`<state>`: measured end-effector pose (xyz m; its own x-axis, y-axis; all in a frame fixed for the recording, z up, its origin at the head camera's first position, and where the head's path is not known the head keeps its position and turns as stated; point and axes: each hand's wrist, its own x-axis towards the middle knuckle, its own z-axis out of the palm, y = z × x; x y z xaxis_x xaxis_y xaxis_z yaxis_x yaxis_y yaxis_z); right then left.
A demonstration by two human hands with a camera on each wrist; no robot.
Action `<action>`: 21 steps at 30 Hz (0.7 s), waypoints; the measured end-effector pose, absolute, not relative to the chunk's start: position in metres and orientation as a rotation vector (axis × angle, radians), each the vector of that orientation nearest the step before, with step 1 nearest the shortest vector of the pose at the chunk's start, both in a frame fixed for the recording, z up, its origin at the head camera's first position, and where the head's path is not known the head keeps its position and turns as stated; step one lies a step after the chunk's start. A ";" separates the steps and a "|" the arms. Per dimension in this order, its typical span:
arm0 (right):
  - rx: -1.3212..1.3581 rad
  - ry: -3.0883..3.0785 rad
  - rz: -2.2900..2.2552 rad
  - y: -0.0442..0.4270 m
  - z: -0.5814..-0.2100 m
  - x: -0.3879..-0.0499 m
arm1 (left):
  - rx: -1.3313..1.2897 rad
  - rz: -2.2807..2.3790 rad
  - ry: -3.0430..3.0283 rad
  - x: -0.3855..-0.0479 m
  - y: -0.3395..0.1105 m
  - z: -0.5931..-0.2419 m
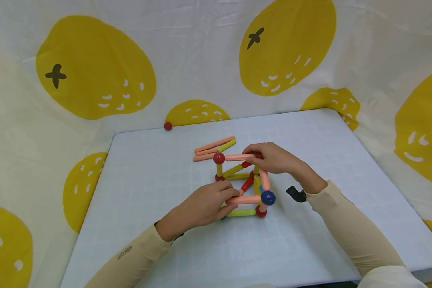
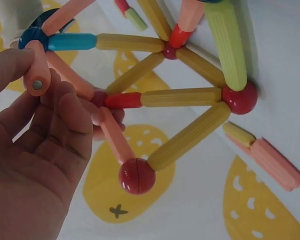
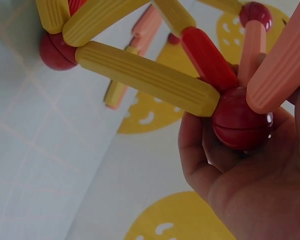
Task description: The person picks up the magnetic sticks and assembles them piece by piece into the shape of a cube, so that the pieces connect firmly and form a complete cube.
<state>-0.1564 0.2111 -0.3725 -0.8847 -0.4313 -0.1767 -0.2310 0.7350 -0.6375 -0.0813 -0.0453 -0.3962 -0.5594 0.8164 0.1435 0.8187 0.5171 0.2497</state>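
Observation:
A frame of magnetic rods and balls stands on the table, with yellow rods (image 3: 145, 77) and red balls (image 2: 240, 97) among its parts. My left hand (image 1: 201, 204) pinches a pink magnetic rod (image 1: 250, 199) between thumb and fingers. One end of this rod meets the blue ball (image 1: 268, 197) at the near right top corner; its other end, with a silver magnet, shows bare in the left wrist view. My right hand (image 1: 279, 158) grips the red ball (image 3: 242, 120) at the far right top corner, where pink, yellow and red rods join.
Behind the frame lie several loose pink rods (image 1: 214, 144) and a yellow rod (image 1: 227, 145). A single red ball (image 1: 168, 126) sits at the table's back edge, against the lemon-print cloth (image 1: 201, 60). Black wrist gear (image 1: 296, 194) hangs below the right wrist.

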 end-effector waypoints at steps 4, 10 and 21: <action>-0.519 2.640 -0.928 0.211 -0.373 -0.154 | -1.467 -0.459 -2.726 -0.081 -0.043 -0.396; -0.695 2.974 -0.794 0.215 -0.359 -0.116 | -1.483 -0.453 -2.716 -0.081 -0.042 -0.395; -1.215 3.004 -0.315 0.215 -0.366 -0.047 | -1.488 -0.455 -2.603 -0.082 -0.045 -0.396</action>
